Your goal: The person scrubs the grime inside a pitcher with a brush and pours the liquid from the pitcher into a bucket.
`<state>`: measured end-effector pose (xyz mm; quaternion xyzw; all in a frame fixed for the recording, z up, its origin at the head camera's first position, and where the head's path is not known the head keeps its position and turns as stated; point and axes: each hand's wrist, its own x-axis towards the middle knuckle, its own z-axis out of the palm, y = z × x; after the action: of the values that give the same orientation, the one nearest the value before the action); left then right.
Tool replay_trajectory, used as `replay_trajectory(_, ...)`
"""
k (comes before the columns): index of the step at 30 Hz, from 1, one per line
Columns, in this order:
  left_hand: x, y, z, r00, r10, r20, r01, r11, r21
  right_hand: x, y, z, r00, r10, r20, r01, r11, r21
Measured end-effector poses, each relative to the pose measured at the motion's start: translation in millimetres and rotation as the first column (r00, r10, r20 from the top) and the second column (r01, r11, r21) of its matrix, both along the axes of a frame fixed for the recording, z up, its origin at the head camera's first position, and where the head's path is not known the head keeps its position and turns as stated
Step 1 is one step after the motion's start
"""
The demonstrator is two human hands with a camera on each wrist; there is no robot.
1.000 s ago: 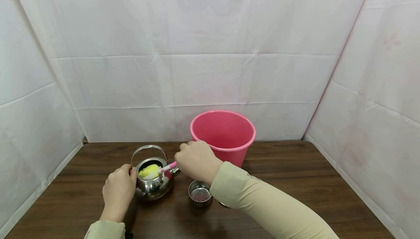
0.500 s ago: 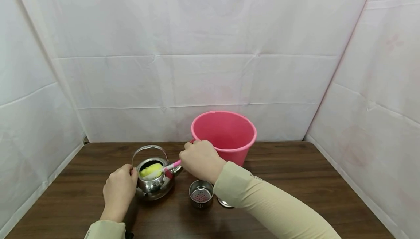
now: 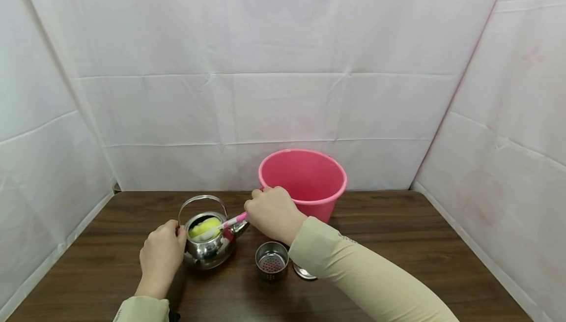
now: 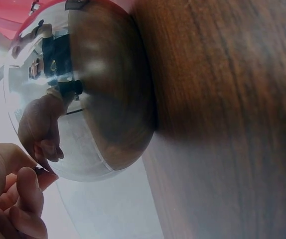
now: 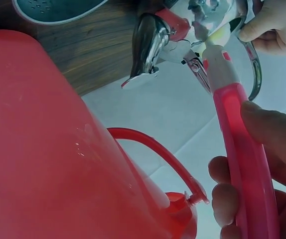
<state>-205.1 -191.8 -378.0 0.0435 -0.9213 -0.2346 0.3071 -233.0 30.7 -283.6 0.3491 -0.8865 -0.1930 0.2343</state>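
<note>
Right hand (image 3: 274,212) wraps the brush (image 5: 245,162); left hand (image 3: 161,253) pinches the kettle (image 3: 206,254) by its handle (image 3: 202,197). Probable step: scrubbing inside kettle. Next stroke requires kettle braced.

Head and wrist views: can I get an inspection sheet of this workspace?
Surface: dark brown wood-grain table.
Job's things: round polished-metal kettle, mouth uncovered; long pink-and-white plastic brush, its yellow head in the kettle's mouth.
Clutter: round perforated metal cup; shiny round metal disc, partly hidden by the beige right sleeve; pink plastic bucket.
Hands: left hand pinches the kettle at its handle; right hand grips the brush.
Cables: nothing seen.
Surroundings: creased white sheeting at back, left and right.
</note>
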Motion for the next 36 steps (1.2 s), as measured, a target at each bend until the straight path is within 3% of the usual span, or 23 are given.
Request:
replay_trajectory(17, -0.1, 0.2, 0.1, 1.0, 0.002, -0.009, -0.002, 1.0, 0.002, -3.4, 0.5, -5.0, 0.997, 0.04, -0.07, -0.04, 0.999, -0.008)
replay_trajectory(36, -1.2, -3.6, 1.2, 1.0, 0.003, 0.014, -0.003, 1.0, -0.007, -2.0, -5.2, -2.5, 0.994, 0.08, -0.081, -0.077, 0.996, 0.036)
